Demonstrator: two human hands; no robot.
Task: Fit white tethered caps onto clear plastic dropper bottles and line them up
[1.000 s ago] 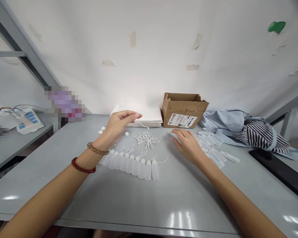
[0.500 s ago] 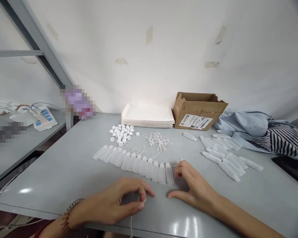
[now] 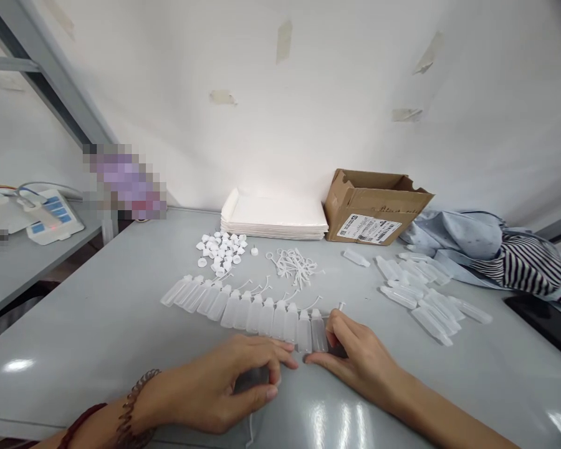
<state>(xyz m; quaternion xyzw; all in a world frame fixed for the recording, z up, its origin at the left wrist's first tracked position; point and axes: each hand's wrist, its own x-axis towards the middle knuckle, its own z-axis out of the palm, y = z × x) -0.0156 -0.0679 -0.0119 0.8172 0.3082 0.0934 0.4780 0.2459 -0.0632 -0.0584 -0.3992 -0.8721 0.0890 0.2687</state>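
Note:
A slanting row of translucent plastic bottles (image 3: 278, 319), with thin white straps at their necks, lies across the table. My right hand (image 3: 355, 349) is at the row's right end, thumb and fingers apart, index finger beside the last bottle (image 3: 318, 332) and thumb by its base. A strap tip (image 3: 341, 306) sticks up behind its knuckles. In front of the row, my left hand (image 3: 243, 380) is curled, its fingertips close to the bottles' lower ends. A white strap (image 3: 250, 427) hangs from under it, and a small pale edge shows at the fingertips.
White caps (image 3: 222, 251) and loose looped straps (image 3: 293, 265) lie behind the row. Farther back are stacked white envelopes (image 3: 275, 218) and a cardboard box (image 3: 378, 209). At right are loose bottles (image 3: 416, 287), a blue cloth (image 3: 462, 240) and a dark object (image 3: 542, 321).
My right hand has moved slightly left and closed in on the end of the row. My left hand has come nearer the bottles. The view has shifted a little.

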